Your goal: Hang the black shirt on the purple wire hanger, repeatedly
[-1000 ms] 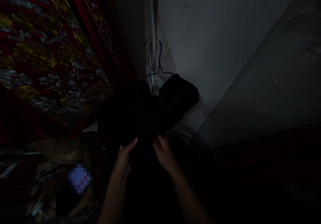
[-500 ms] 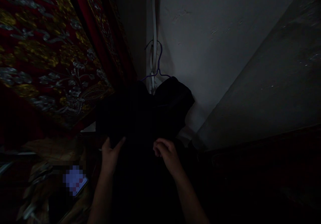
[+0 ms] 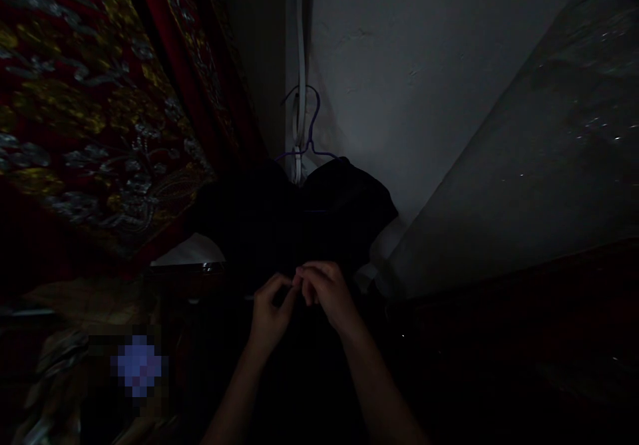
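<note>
A black short-sleeved garment hangs from a thin purple hanger, its folds lost in the dark. In front of its middle, my left hand has thumb and forefinger pinched together. My right hand meets it with fingers curled and tips pinched, right beside the left fingertips. Whatever lies between the fingers is too small and dark to make out. A tiny pale bit shows at the outer edge of my left hand; its kind is unclear.
The hanger hooks on a white cord or strap along the pale wall. Red cloth with gold and silver embroidery fills the left. A blurred-out lit screen lies among crumpled things at lower left. A grey sheet-like surface slants at right.
My left hand has moved right, from beside the garment with thumb and fingers apart, to a pinch against my right fingertips. The right hand stays near the same spot, and the view has shifted slightly.
</note>
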